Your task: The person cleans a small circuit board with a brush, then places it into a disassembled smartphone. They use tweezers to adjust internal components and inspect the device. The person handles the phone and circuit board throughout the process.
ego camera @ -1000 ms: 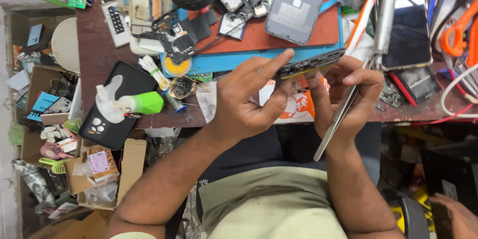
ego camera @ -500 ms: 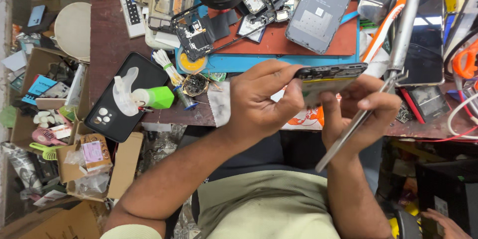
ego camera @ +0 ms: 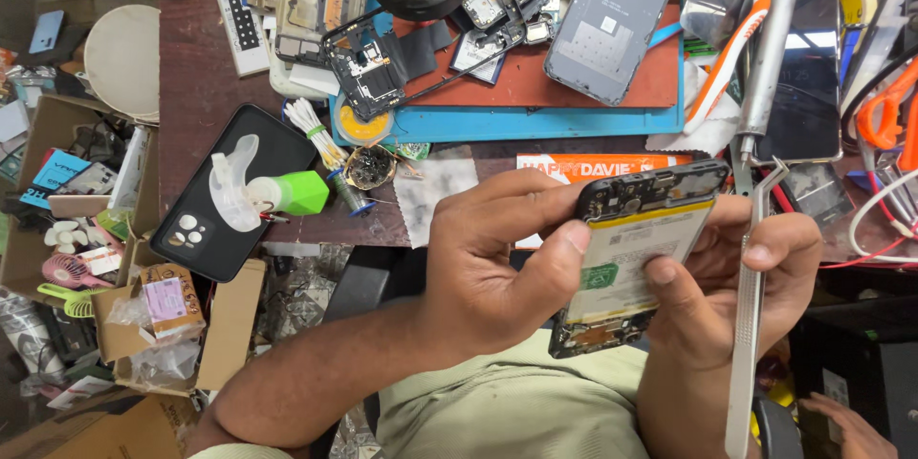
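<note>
**Opened phone held in both hands above a crowded repair bench**

The left hand (ego camera: 488,268) is clamped on the opened smartphone (ego camera: 631,253), thumb pressed flat on the pale battery label and fingers curled behind the upper edge. The right hand (ego camera: 736,277) cups the phone's far side, its thumb resting on the lower part of the battery, while the same hand pinches a pair of long steel tweezers (ego camera: 746,325) against the phone's edge; the tweezers' matte, finely ridged shaft runs down past the wrist. The phone lies tilted, back cover off, showing a black plastic frame, a cream rectangular battery with a green sticker and a dark circuit board at each end.

Just beyond the phone lies an orange printed packet (ego camera: 583,164) and, left of that, a crumpled white wipe (ego camera: 435,186). Farther beyond the phone, a blue silicone mat (ego camera: 535,121) carries a grey glossy back cover (ego camera: 617,14) and a stripped black phone frame (ego camera: 368,67). Well left of the phone, a black rubbery case (ego camera: 229,196) bears a green-capped bottle (ego camera: 287,193). Right of the phone, a dark-screened handset (ego camera: 808,67) lies by orange-handled scissors (ego camera: 885,110).
</note>
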The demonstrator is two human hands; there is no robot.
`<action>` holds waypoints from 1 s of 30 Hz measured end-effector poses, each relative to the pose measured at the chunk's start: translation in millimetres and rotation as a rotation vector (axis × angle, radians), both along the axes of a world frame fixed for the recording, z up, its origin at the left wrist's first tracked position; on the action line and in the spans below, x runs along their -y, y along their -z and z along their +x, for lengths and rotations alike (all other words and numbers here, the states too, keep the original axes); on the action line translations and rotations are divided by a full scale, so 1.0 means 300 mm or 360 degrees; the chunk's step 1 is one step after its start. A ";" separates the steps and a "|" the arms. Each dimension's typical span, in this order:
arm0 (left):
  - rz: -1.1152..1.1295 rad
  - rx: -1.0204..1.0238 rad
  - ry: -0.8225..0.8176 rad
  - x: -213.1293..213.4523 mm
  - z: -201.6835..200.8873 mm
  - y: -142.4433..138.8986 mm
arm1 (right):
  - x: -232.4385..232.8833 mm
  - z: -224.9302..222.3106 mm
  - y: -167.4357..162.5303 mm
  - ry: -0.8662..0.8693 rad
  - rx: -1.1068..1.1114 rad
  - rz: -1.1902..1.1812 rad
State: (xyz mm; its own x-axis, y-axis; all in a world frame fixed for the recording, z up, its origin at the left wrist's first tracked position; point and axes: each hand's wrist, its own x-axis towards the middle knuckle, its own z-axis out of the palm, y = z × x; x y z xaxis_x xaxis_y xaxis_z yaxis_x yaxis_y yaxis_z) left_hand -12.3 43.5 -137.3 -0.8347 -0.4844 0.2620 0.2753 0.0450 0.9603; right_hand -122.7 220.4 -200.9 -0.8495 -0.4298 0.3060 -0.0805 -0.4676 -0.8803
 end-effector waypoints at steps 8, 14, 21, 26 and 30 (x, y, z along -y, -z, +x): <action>0.0011 -0.0044 0.0050 0.005 0.004 0.002 | 0.012 0.007 -0.005 0.0002 -0.0065 -0.0062; 0.0033 -0.0049 0.0083 -0.001 0.008 0.003 | 0.004 0.006 -0.006 0.0010 -0.0082 -0.0054; 0.0026 -0.0037 0.0091 0.002 0.003 0.002 | 0.007 0.007 -0.014 0.0020 -0.0093 -0.0046; 0.0042 -0.0043 0.0089 0.000 -0.003 0.010 | 0.009 0.012 -0.025 0.0037 -0.0100 -0.0015; 0.0099 0.0005 0.0083 -0.004 -0.006 0.019 | 0.007 0.018 -0.032 0.0053 -0.0146 0.0033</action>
State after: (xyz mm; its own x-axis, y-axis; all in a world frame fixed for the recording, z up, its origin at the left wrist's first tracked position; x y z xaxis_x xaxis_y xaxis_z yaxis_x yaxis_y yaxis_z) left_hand -14.0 44.7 -143.0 -0.8602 -0.4553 0.2299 0.2724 -0.0290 0.9617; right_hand -117.3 218.2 -191.2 -0.8322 -0.4088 0.3746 -0.1766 -0.4449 -0.8780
